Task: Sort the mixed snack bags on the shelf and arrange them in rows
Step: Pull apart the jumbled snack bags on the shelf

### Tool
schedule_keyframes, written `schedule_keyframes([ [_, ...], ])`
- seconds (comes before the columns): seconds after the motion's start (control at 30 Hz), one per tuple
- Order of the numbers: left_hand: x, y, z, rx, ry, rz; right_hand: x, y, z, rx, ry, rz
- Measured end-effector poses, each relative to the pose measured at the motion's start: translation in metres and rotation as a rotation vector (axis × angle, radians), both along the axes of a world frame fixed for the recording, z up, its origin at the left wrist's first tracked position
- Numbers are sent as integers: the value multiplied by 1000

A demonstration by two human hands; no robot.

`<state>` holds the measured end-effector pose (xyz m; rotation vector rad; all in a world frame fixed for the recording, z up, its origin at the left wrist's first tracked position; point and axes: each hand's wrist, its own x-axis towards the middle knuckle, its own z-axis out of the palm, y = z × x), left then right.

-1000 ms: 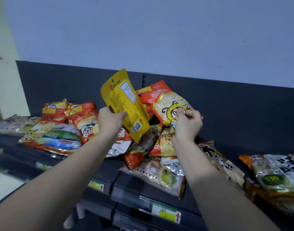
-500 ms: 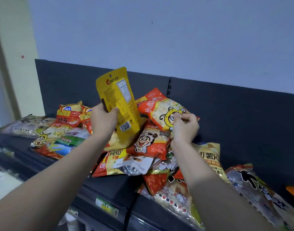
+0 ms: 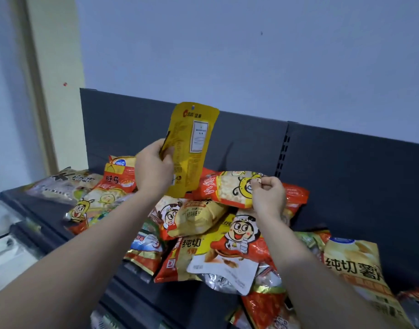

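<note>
Far left of the shelf (image 3: 175, 302) lies a grey bag (image 3: 66, 181), flat, with a red-yellow bag (image 3: 118, 178) just beside it and propped higher; neither is in a row. Next comes my left hand (image 3: 153, 172), fingers curled round the lower left edge of the yellow pouch (image 3: 191, 148). The pouch is clear of the pile, long axis close to vertical with the top tipped slightly right, and its label panel faces me. Its bottom end overlaps the left end of the orange bee bag (image 3: 229, 188). That bag is what the next move turns on. It lies on top of the heap (image 3: 218, 248) with its long axis running left to right, spanning the gap between both hands. My right hand (image 3: 267, 195) is on it, thumb and fingers pinching the top edge toward the right end. So the right hand is the nearer one, and the left is busy. I judge a pull up and to the right would clear it from behind the pouch. Pulling it left would drag it into the pouch. I cannot tell whether the bag leans on the back panel (image 3: 346, 167) or only on the bags below. The hands are apart, each holding its own bag. Further right, a pale chip bag (image 3: 355, 267) lies near the front, tilted and unsorted.
</note>
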<state>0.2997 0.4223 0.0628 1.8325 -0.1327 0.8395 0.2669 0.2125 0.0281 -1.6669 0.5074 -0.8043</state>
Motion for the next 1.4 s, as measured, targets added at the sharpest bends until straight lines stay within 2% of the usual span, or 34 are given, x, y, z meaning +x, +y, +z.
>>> schedule_keyframes([
  [0.13,25,23,1,92,-46,31,15,17,5,-155,46,-38],
  [0.27,46,46,5,248,-178,40,33,37,13,-292,92,-56],
  [0.4,84,72,-8,604,-411,92,50,59,13,-370,174,-43],
  [0.47,106,86,-28,793,-453,86,54,66,11,-400,188,-58],
  [0.57,125,100,-65,1036,-365,47,57,68,7,-452,206,-82],
  [0.67,132,104,-94,1210,-22,-92,58,69,-1,-511,244,-98],
  [0.73,135,101,-105,1233,98,-167,61,69,-5,-553,280,-138],
  [0.9,136,99,-107,1290,144,-277,69,79,-10,-672,380,-228],
  [1.0,132,107,-106,1323,299,-415,66,84,-22,-760,416,-275],
  [1.07,129,108,-102,1263,335,-459,62,82,-27,-746,437,-288],
  [1.17,130,101,-92,1081,292,-435,57,77,-29,-668,403,-256],
  [1.3,128,82,-79,1031,214,-379,43,68,-23,-632,355,-198],
  [1.4,121,58,-64,951,130,-425,23,50,-17,-651,373,-165],
])
